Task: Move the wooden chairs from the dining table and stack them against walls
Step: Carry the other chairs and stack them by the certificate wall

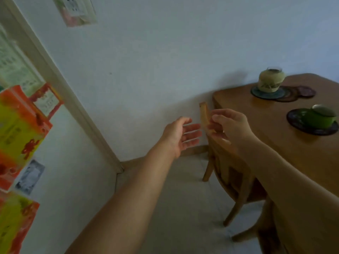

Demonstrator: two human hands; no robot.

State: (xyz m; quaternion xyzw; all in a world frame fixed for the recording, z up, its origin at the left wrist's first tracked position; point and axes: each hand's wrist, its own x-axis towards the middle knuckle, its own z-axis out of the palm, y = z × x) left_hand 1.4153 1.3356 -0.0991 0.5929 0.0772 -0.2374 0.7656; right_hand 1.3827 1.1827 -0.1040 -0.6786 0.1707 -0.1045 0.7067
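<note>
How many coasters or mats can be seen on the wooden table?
4. One under the straw-wrapped jar at, two overlapping beside it, and, and a dark mat under the green pot. The frame edge may hide more.

Open floor (165,189) lay between the white wall (146,70) and the wooden chair (229,173), a clear lane reaching the corner by the door frame (77,107), and both hands hung in free air above it, the left hand (180,135) spread open just beside the chair's top rail, the right hand (230,125) curled at that rail. To the right the tabletop (266,129) crowded the chair, which was tucked against its edge, while stacked orange and yellow boxes (20,129) narrowed the left side.
</note>
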